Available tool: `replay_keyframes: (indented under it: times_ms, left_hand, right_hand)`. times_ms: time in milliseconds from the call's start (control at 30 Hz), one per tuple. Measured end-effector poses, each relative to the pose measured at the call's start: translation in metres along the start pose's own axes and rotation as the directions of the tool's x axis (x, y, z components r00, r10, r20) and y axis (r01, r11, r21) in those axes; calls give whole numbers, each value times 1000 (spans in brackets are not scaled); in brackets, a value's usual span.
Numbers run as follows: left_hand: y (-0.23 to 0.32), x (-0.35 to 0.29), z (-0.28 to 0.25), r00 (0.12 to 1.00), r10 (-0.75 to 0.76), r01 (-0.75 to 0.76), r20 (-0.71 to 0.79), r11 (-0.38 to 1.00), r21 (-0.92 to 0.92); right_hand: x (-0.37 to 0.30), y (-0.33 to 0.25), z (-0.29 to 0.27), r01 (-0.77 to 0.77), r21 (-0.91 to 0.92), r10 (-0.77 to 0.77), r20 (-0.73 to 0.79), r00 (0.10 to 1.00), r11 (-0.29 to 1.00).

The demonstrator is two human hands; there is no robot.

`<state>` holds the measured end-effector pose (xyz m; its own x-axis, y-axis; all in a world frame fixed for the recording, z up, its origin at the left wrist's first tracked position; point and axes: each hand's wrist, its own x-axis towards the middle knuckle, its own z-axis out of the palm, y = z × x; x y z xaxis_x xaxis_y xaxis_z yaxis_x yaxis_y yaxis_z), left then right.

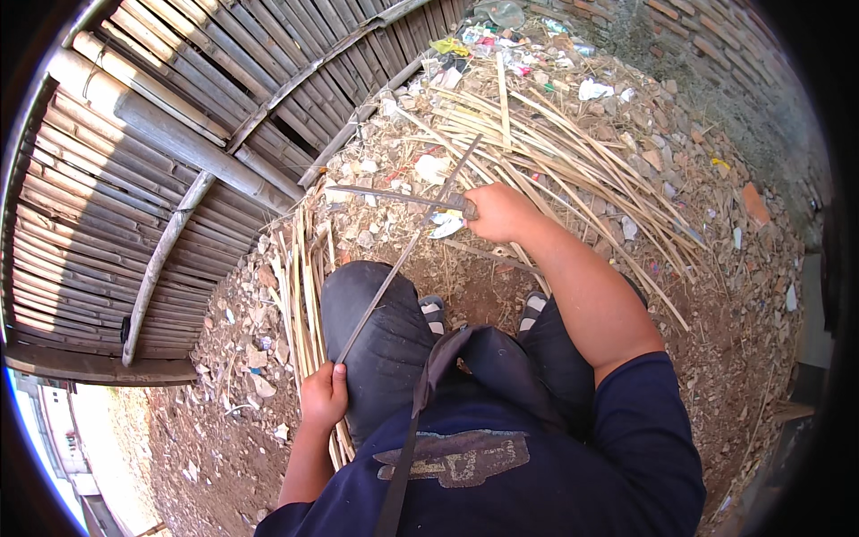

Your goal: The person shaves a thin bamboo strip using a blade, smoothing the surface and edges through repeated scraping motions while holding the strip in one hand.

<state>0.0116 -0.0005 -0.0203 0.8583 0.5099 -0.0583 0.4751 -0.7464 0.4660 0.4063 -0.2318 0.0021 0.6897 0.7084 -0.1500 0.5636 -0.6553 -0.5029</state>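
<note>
The long, thin, grey-brown bamboo-like strip [381, 295] crosses the straight, dark-metal knife [380, 192] gripped by the right hand [495, 213]; the left hand [324, 394] closes around the strip's end, bodyward of the knife. Probably light, springy, splintery: best held there, well clear of the knife.

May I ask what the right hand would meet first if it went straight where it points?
Probably the thin dark strip, which crosses the knife ahead of the right hand; depth is unclear.

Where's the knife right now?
Head view, just above centre: the knife is in the right hand, pointing left and crossing the thin strip held by the left hand.
</note>
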Motion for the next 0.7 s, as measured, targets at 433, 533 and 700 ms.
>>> replay_keyframes:
  times_ms: [433,533,700]
  left_hand:
    - [5,0,-2,1000,12,-12,-2,1000,6]
    - [5,-2,-1,1000,22,-21,-19,997,76]
    - [10,2,-7,999,26,-28,20,995,93]
  right_hand:
    - [-8,-15,-9,-16,-54,16,-2,1000,998]
    - [-16,-25,-16,44,-120,-35,69,997,992]
    - [3,26,-3,-61,-11,60,-69,996,998]
